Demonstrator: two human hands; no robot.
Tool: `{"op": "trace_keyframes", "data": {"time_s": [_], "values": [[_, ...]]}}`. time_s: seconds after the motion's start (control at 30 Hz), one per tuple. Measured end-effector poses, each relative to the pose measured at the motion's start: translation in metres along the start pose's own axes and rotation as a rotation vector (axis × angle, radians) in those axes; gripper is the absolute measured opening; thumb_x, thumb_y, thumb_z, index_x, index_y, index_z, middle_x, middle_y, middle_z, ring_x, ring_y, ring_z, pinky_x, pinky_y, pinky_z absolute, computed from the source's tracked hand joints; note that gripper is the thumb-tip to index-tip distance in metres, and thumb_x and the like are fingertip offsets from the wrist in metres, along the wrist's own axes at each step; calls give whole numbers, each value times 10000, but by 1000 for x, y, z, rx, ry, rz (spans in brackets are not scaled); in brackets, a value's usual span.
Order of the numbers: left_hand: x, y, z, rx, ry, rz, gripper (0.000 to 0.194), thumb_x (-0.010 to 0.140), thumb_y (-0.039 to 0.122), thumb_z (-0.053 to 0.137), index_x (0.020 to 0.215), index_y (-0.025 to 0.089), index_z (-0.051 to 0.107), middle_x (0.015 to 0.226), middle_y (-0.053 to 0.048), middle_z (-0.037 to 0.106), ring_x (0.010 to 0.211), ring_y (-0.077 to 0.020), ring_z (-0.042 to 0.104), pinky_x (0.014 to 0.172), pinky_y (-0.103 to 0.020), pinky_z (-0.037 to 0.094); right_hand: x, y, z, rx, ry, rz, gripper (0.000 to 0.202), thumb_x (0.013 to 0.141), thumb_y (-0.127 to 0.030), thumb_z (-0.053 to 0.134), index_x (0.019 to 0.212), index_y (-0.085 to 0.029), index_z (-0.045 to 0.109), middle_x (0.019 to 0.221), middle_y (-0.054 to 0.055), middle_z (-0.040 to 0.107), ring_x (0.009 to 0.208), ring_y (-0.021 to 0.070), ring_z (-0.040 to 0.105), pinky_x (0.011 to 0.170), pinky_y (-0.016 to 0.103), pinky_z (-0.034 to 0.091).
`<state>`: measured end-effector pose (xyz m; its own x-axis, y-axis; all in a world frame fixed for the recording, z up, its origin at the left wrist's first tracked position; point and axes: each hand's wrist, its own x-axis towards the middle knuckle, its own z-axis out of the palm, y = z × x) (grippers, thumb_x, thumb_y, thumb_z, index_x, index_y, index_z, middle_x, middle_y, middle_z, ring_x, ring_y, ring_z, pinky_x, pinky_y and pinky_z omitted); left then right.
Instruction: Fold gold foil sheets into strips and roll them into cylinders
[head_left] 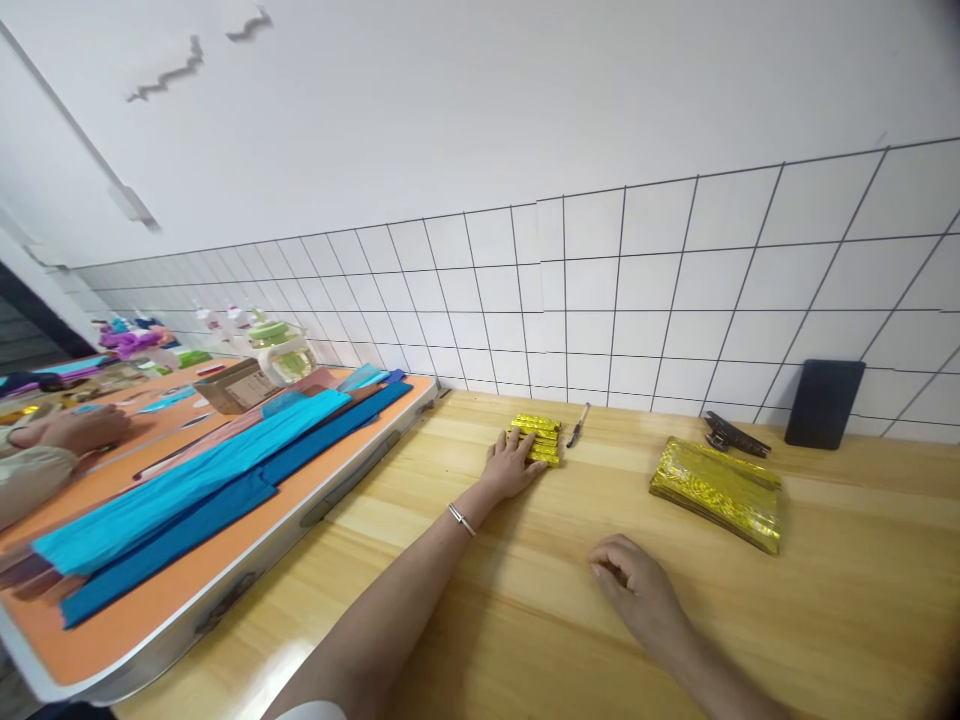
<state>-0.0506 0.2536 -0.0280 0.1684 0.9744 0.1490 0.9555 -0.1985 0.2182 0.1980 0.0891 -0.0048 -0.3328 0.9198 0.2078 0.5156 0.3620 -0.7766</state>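
The left hand (512,466) lies flat with fingers spread on the near edge of a small stack of gold foil packets (537,439); it presses down on them and does not close around anything, which would keep the slippery stack squared and from sliding on the wooden table (465,620). A thin bracelet (460,519) sits on that wrist. The right hand (634,582) rests on the table nearer the body, fingers loosely curled under, holding nothing and touching only the wood, well apart from the packets

Just beside the stack, toward the wall, lies a pen (577,426), within easy reach of either hand. Further right sits a larger pile of gold foil bags (718,490), fanned slightly, likely kept apart so the two lots do not mix. Behind it lie a black clip-like tool (731,436), too small to identify, and a dark flat slab (823,403) propped upright against the tiled wall (637,300)

To the left an orange-topped folding table (187,570) butts against the wooden one, carrying long strips of blue paper (195,480) laid lengthwise, a cardboard box (236,385) and a clear jug (281,352). Another person's hand (71,430) rests at its far edge
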Motion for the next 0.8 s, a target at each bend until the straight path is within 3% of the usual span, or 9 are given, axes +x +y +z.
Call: {"op": "trace_keyframes", "data": {"time_s": [0.2,0.43,0.6,0.7,0.8], "values": [[0,3,1,-21,12,-13,730,806,703,305,1415,313,201,1513,-55,134,1371,-332,77,1066,-498,153,0,-1,0,-6,-5,-4,174,831,-264,460,773,-207,614,770,21,587,713,161,539,638,275,410],[-14,13,-16,-111,39,-25,709,809,658,378,1403,293,246,1521,-72,90,1377,-356,-6,1063,-574,56,-1,-1,0,16,7,-4,170,837,-266,458,788,-202,608,781,19,581,720,157,541,649,271,415],[-55,51,-20,-300,44,64,632,822,566,454,1377,300,310,1522,-19,99,1391,-298,-5,1108,-525,27,-2,-2,0,34,11,-16,191,836,-301,459,791,-201,616,766,21,580,716,162,539,659,275,424],[-86,86,-11,-476,20,103,527,808,499,524,1287,294,447,1478,-28,257,1361,-248,204,1123,-430,181,-3,2,1,83,39,-4,197,831,-325,469,810,-200,618,790,27,593,740,167,544,675,277,429],[-115,117,1,-677,17,62,374,874,395,459,1206,231,514,1350,-84,453,1238,-206,427,1027,-361,376,-4,8,4,135,97,46,221,830,-367,474,821,-199,617,796,31,602,746,172,548,675,278,433]]}}
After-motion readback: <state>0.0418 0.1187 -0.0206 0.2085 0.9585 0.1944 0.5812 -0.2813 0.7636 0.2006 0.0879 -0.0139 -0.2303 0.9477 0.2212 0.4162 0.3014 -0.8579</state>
